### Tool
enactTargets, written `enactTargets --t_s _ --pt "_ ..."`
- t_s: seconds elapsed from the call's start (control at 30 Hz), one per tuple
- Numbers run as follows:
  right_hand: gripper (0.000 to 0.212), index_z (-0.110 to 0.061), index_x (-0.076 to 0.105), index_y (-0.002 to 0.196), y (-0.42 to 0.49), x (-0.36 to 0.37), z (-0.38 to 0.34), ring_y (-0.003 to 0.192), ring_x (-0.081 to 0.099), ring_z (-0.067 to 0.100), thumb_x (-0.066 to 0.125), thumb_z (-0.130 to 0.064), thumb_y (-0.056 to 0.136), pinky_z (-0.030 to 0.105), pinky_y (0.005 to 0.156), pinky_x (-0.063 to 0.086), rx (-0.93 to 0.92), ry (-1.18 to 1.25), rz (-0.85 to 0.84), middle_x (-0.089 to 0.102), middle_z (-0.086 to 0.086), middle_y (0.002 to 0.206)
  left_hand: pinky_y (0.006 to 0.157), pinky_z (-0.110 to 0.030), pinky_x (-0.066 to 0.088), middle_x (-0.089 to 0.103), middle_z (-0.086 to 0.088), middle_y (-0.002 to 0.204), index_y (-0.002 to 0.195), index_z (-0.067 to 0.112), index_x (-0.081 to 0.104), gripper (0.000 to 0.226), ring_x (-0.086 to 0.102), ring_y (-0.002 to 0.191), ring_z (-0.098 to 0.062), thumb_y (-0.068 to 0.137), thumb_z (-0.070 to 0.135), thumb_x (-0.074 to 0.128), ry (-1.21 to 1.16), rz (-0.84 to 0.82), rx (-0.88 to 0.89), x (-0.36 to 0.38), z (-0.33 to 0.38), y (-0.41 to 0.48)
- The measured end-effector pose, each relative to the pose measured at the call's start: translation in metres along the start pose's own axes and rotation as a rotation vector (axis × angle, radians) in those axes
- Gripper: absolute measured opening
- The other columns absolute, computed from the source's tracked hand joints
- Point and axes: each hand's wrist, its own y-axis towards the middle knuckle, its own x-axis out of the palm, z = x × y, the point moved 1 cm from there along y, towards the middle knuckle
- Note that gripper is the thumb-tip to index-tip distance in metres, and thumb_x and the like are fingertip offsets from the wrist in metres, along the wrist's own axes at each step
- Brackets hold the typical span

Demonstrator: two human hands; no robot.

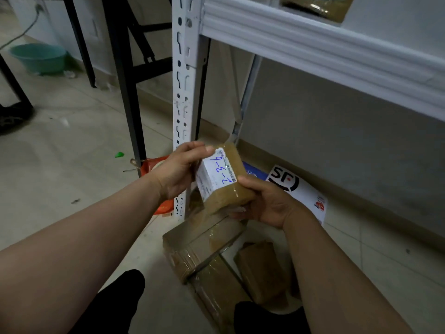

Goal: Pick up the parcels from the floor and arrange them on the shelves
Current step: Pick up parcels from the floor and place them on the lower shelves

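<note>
The person's left grip (179,172) curled round the upper left end of a small brown tape-wrapped cardboard parcel (231,160), thumb on its top edge. The right grip (267,203) cupped the lower right end from beneath, fingers wrapped under it. The parcel was held tilted in the air near the middle of the view, clear of the floor, its white label with blue handwriting "2-3-6" facing up. At twelve o'clock behind it rose the white slotted metal shelf upright (184,80), with the ribbed white shelf beam (313,49) running off toward two o'clock. At six o'clock below the held parcel a larger brown taped carton (199,247) lay on the pale tiled floor (60,153), with another brown wrapped parcel (261,271) just beside it at five o'clock. A white courier mailer marked "SF" (301,189) lay at three o'clock, an orange plastic bag (149,167) at nine o'clock, and a teal plastic basin (38,57) stood well apart at ten o'clock.
</note>
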Motion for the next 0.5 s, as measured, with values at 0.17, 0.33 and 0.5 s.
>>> enactTargets --t_s 0.17,0.33,0.5 --pt "0.067 -0.019 0.056 0.138 0.003 0.008 -0.008 0.111 0.066 0.030 0.077 -0.024 0.074 0.050 0.090 0.056 -0.175 0.205 0.020 0.066 0.013 0.130 0.098 -0.047 0.049 0.050 -0.032 0.136 0.149 0.003 0.027 0.099 0.046 0.131 -0.045 0.077 0.046 0.079 -0.008 -0.024 -0.051 0.017 -0.002 -0.003" --pt "0.068 -0.028 0.050 0.143 -0.001 0.008 0.003 0.130 0.053 0.041 0.072 -0.020 0.079 0.052 0.089 0.051 -0.151 0.186 0.058 0.062 0.013 0.137 0.090 -0.046 0.054 0.067 -0.009 0.126 0.138 0.021 0.049 0.074 0.063 0.116 -0.029 0.071 0.030 0.078 0.162 -0.096 -0.145 0.025 -0.019 -0.008" --pt "0.080 -0.029 0.039 0.149 -0.045 -0.010 -0.006 0.126 0.057 0.038 0.076 -0.013 0.080 0.056 0.097 0.050 -0.291 0.251 0.223 0.060 0.015 0.138 0.109 -0.060 0.038 0.067 -0.011 0.124 0.134 0.024 0.057 0.071 0.059 0.119 -0.037 0.065 0.020 0.072 0.325 -0.213 -0.094 0.051 -0.013 -0.009"
